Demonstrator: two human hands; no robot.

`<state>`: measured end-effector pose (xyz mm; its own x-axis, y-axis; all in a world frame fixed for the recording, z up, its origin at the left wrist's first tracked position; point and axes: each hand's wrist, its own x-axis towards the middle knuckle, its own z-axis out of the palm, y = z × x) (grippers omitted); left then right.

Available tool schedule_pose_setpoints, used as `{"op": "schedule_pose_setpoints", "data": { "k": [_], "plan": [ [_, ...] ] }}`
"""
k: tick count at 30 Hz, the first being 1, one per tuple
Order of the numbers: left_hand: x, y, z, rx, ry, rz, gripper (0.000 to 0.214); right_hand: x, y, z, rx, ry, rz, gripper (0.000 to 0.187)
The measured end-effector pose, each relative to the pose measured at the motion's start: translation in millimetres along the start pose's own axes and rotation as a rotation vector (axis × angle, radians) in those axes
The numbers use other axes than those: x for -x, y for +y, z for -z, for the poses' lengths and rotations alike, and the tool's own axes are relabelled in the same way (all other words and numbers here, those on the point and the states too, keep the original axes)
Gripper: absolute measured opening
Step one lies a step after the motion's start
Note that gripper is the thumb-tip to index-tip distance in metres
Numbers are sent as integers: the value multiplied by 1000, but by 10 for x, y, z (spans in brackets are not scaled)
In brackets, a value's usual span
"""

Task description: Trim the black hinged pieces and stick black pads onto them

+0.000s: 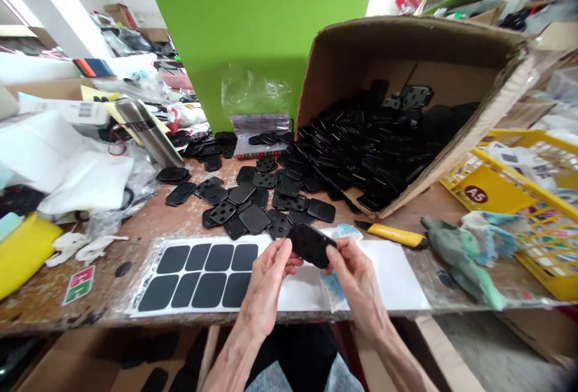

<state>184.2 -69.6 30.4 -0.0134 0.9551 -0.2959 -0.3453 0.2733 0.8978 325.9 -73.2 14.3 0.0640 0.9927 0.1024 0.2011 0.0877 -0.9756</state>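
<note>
Between my two hands is a black plastic plate (311, 245) with rounded corners. My left hand (270, 271) pinches its left end, and my right hand (354, 277) grips its right end between thumb and fingers. Below it lies a white backing sheet (397, 268); its left part carries rows of dark grey rounded-square pads (209, 283). A blue and white crumpled cloth (333, 288) lies on the sheet, partly hidden by my right hand. Just beyond my hands spreads a loose pile of similar black plates (254, 218).
A tipped cardboard box (474, 139) full of black plates stands at the back right. To the right are a yellow utility knife (395, 234), a grey-green rag (465, 265) and a yellow basket (506, 178). A steel flask (149, 133) leans at left, near a green panel (253, 12).
</note>
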Motion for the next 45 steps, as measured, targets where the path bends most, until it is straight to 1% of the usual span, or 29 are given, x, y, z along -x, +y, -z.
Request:
{"op": "schedule_pose_setpoints", "data": {
  "k": [2,3,5,7,9,11,13,15,17,19,21,22,23,24,25,26,27,28,29,30,32,34,37,39,40,42,45],
  "plan": [
    [103,-17,4,33,-40,24,30,156,-21,-95,221,36,176,12],
    [153,-19,5,76,-66,41,31,227,-26,-141,315,44,287,16],
    [244,-6,16,164,-116,95,32,340,-23,-219,448,39,489,30],
    [317,24,46,198,-128,170,34,410,-4,-268,519,27,630,41],
    [369,47,88,193,-119,224,37,449,25,-293,557,1,704,46],
    [407,42,128,195,-114,245,38,475,51,-302,572,-31,742,48],
    [442,0,157,232,-108,269,37,498,61,-297,551,-69,761,48],
    [477,-61,175,297,-74,296,37,516,47,-271,497,-105,776,47],
    [507,-114,194,355,-42,319,35,522,12,-218,444,-143,733,45],
    [528,-136,224,365,-38,352,27,513,-34,-150,400,-158,594,36],
    [536,-128,263,332,-68,396,23,495,-72,-99,376,-146,450,26],
    [535,-117,280,300,-84,418,25,488,-85,-90,380,-138,417,23],
    [534,-103,292,252,-95,430,29,485,-96,-94,396,-123,415,21],
    [533,-87,298,185,-88,417,32,486,-105,-108,423,-108,443,20],
    [535,-71,298,105,-69,369,32,492,-117,-129,453,-87,480,21],
    [539,-53,294,21,-38,288,32,499,-134,-149,471,-65,506,21],
    [546,-33,290,-63,-3,188,32,506,-158,-162,470,-47,502,21],
    [555,-12,290,-144,19,93,35,508,-187,-162,446,-53,462,19],
    [564,11,298,-220,21,30,38,503,-220,-147,402,-80,391,18],
    [571,34,318,-286,8,12,37,488,-252,-115,343,-117,298,16],
    [576,72,388,-346,-48,69,26,433,-296,-18,211,-183,100,15],
    [568,82,475,-245,-126,133,28,363,-297,78,37,-207,-43,18],
    [552,32,561,33,-219,190,32,298,-227,132,-341,-230,-188,22],
    [549,-25,569,156,-223,220,33,296,-174,105,-569,-248,-257,21],
    [549,-52,564,199,-213,223,33,301,-155,85,-646,-255,-283,20],
    [542,-87,552,252,-198,214,33,311,-135,50,-728,-267,-318,17],
    [513,-96,553,247,-181,199,29,310,-144,40,-771,-267,-361,17]
  ]
}}
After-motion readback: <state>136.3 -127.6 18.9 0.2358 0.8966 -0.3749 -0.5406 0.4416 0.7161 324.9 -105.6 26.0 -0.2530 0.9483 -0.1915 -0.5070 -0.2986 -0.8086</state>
